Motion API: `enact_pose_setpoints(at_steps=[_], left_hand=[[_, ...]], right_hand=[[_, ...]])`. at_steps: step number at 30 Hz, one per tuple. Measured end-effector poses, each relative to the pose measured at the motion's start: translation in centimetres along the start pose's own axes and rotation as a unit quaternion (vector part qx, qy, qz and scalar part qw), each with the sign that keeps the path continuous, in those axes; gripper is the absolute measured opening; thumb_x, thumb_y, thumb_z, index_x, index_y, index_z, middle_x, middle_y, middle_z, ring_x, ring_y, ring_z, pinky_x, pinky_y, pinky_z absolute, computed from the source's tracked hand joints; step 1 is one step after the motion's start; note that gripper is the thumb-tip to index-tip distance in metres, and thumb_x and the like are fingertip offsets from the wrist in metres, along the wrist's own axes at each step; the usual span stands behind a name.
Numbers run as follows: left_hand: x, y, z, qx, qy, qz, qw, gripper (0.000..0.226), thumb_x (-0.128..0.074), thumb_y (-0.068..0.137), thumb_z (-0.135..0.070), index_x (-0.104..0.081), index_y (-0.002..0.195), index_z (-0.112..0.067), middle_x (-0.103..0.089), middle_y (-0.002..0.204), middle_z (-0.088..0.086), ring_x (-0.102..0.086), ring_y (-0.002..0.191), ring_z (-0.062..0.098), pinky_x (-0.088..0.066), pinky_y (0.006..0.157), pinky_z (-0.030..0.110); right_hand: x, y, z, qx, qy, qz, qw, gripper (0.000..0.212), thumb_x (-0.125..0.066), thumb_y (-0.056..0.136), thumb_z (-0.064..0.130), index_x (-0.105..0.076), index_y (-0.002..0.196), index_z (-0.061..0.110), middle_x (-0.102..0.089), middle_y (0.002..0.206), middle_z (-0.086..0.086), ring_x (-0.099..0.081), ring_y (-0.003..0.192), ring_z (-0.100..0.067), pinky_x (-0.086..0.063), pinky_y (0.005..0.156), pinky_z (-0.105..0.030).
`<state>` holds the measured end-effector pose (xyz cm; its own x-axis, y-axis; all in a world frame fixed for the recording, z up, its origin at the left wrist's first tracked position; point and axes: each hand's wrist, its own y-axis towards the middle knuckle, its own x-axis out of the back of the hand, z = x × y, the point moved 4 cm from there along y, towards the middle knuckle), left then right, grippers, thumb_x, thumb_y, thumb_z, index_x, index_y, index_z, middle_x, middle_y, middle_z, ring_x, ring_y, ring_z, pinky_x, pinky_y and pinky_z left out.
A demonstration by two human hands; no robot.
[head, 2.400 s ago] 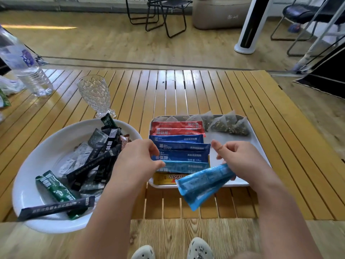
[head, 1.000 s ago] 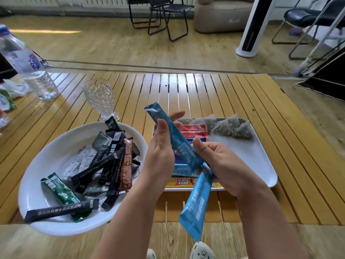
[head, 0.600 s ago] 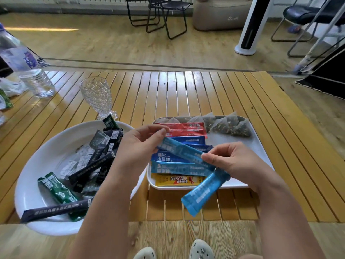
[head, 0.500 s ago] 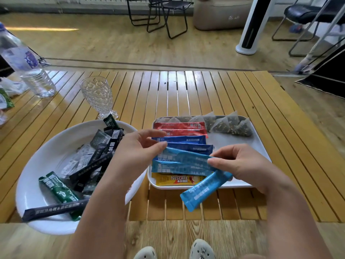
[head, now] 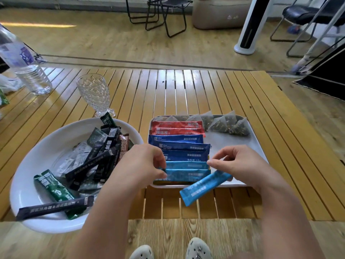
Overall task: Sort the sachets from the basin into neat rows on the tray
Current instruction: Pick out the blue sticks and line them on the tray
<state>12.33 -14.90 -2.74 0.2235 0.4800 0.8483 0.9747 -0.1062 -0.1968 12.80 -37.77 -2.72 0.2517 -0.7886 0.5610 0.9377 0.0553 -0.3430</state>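
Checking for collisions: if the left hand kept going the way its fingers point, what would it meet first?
Probably the light blue sachets on the tray; the left hand already pinches their ends, though depth is uncertain.

1. A slatted wooden tabletop (head: 186, 94).
2. A clear plastic water bottle (head: 22, 60) stands at its far left.
3. A patterned clear goblet (head: 94, 94) stands upright to the right of the bottle.
4. Beyond the table, on the wooden floor (head: 93, 40), black folding chairs (head: 164, 14), a beige pouffe (head: 220, 14) and a white tower fan (head: 252, 25).
5. Pale perforated clogs (head: 197, 248) show at the bottom edge.
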Motion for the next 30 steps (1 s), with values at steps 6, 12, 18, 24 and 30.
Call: enact_pose_setpoints(at_steps=[6,12,18,24,30], left_hand=[[0.4,0.0,-0.6,-0.016,-0.126,-0.035,0.991,0.036,-0.053,0.082,-0.062,-0.068,0.087,-0.029,-0.066,0.072,-0.013,-0.061,0.069,-0.001,-0.048,0.060,0.014],[0.1,0.1,-0.3,-0.006,-0.140,-0.022,0.990,0.025,-0.061,0.085,-0.050,-0.066,0.103,-0.033,-0.070,0.088,-0.015,-0.065,0.084,0.002,-0.058,0.078,0.031],[0.9,0.3,0.2,0.016,-0.204,-0.067,0.976,0.016,-0.062,0.089,-0.040,-0.063,0.101,-0.030,-0.066,0.093,-0.016,-0.063,0.087,0.002,-0.055,0.071,0.026],[1.4,0.5,1.1,0.040,-0.261,-0.107,0.959,0.006,-0.062,0.092,-0.027,-0.066,0.097,-0.026,-0.070,0.085,-0.006,-0.065,0.081,0.004,-0.044,0.059,0.016],[2.1,0.2,0.6,-0.020,-0.301,-0.142,0.943,0.010,-0.056,0.095,-0.019,-0.065,0.090,-0.022,-0.069,0.086,-0.005,-0.063,0.084,0.005,-0.049,0.061,0.009]], right_hand=[[0.3,0.2,0.7,0.053,0.091,-0.054,0.993,0.010,-0.064,0.091,0.026,-0.067,0.086,0.018,-0.069,0.073,0.003,-0.065,0.062,-0.003,-0.047,0.050,-0.013],[-0.7,0.4,1.4,0.067,0.194,-0.014,0.979,0.008,-0.065,0.089,0.011,-0.067,0.092,0.018,-0.066,0.093,-0.002,-0.065,0.091,-0.015,-0.054,0.060,-0.017],[-0.4,0.4,1.5,0.060,0.295,-0.017,0.953,0.013,-0.066,0.084,0.011,-0.064,0.095,0.017,-0.066,0.102,-0.006,-0.065,0.099,-0.019,-0.058,0.063,-0.022],[-0.7,0.3,1.5,0.061,0.322,0.033,0.944,0.024,-0.065,0.081,0.009,-0.066,0.103,0.018,-0.071,0.103,-0.005,-0.068,0.102,-0.020,-0.060,0.074,-0.031],[-0.8,0.2,1.7,0.058,0.304,0.040,0.950,0.026,-0.060,0.089,0.000,-0.067,0.104,0.020,-0.073,0.098,0.000,-0.069,0.098,-0.015,-0.060,0.072,-0.027]])
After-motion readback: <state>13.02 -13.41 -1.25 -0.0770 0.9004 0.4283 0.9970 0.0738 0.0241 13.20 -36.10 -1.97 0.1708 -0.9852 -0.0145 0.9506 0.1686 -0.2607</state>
